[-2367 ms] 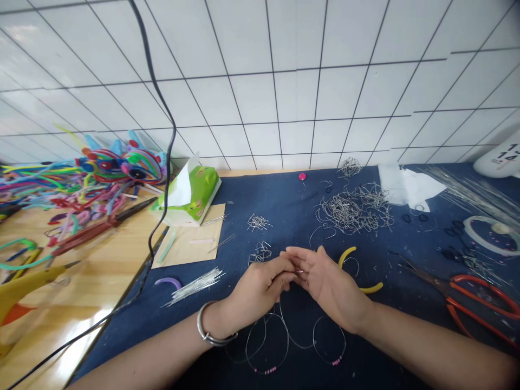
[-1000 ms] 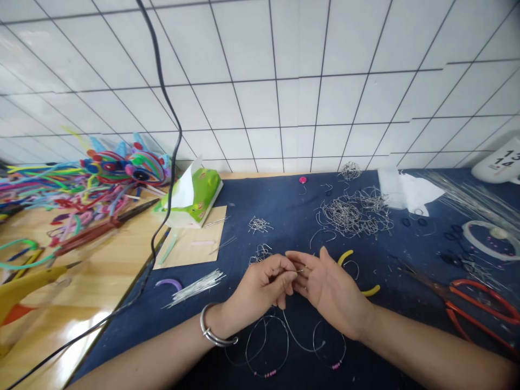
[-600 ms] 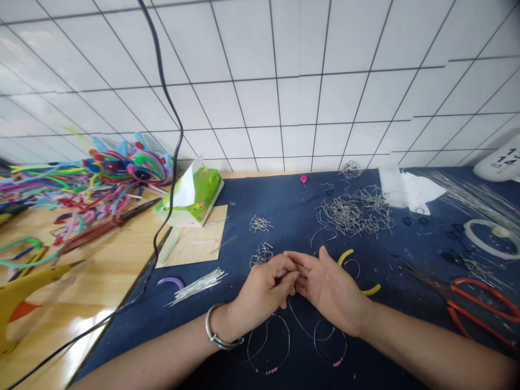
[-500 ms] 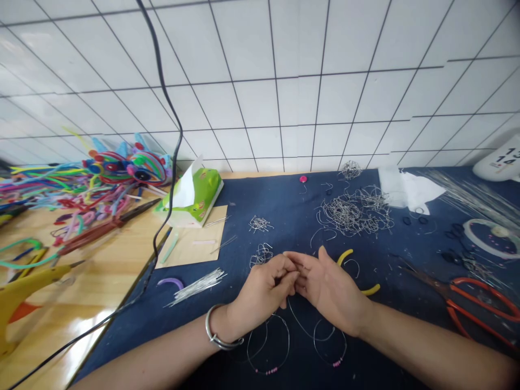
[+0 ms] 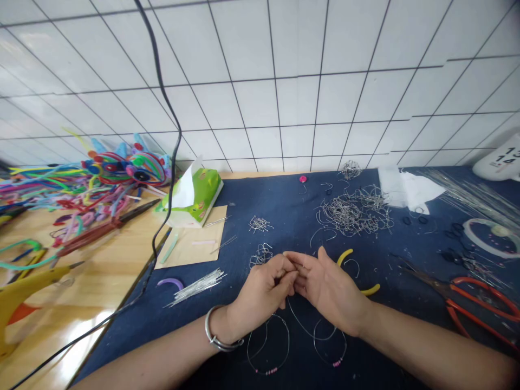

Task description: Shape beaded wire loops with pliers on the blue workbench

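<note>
"Where are your hands?"

"Mid-worktop, over the blue cloth [image 5: 262,197], brought together. My left hand [image 5: 266,287] pinches, thumb to index; a thin wire [image 5: 299,323] trails out beneath. My right hand [image 5: 331,290] lies palm up, thumb apart, fingertips meeting the left's. Cannot tell whether they grip the wire's tip too."

"What's done?"

"Toward the worktop's near edge: a first loop [image 5: 271,371] and, to its right, a second loop [image 5: 337,363], each carrying pink beads. I judge the beading done on both; whether their ends are fastened is too fine to see."

"And left?"

"The wire at my fingers shows no beads along its visible run; I'd call it unfinished. It reaches the second loop, joined or merely crossing, unclear. Cut wires [image 5: 199,287] lie loose near the cloth's left edge."
</note>
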Motion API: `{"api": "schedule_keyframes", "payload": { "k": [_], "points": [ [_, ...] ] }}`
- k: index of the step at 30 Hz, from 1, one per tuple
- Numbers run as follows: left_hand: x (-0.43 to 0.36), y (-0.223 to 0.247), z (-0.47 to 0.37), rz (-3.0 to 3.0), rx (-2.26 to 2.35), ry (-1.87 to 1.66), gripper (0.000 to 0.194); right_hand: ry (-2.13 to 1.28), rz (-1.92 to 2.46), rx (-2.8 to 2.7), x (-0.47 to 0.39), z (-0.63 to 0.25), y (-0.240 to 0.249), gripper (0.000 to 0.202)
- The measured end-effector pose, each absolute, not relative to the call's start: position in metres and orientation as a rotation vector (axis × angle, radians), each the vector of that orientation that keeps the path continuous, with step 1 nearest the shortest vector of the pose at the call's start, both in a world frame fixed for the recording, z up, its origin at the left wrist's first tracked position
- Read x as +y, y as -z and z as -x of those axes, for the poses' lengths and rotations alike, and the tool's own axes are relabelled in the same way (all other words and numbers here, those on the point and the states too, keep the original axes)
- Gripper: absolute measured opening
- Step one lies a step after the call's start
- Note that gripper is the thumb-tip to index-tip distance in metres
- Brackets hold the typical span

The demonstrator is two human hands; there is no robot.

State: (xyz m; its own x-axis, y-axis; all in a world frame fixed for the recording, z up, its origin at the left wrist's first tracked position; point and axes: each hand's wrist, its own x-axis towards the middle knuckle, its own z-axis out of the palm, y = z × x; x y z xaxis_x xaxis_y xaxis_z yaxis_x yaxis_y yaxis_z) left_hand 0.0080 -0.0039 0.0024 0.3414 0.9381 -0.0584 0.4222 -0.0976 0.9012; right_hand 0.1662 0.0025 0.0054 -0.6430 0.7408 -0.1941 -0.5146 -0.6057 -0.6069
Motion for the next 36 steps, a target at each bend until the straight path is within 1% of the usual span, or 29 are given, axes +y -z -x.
{"api": "schedule_keyframes", "payload": {
  "k": [22, 36],
  "points": [
    [-0.0042, -0.0019, -0.0069, -1.708, 1.254, -0.679, 0.011, -2.248, 0.529, -0.647, 0.0035, -0.1667, -0.0041, 0.062],
    [-0.0042, -0.0005, -0.0068, -1.701, 1.24, -0.668, 0.012, -2.26, 0.519, -0.65, 0.0039, -0.1672, -0.0005, 0.059]
  ]
}}
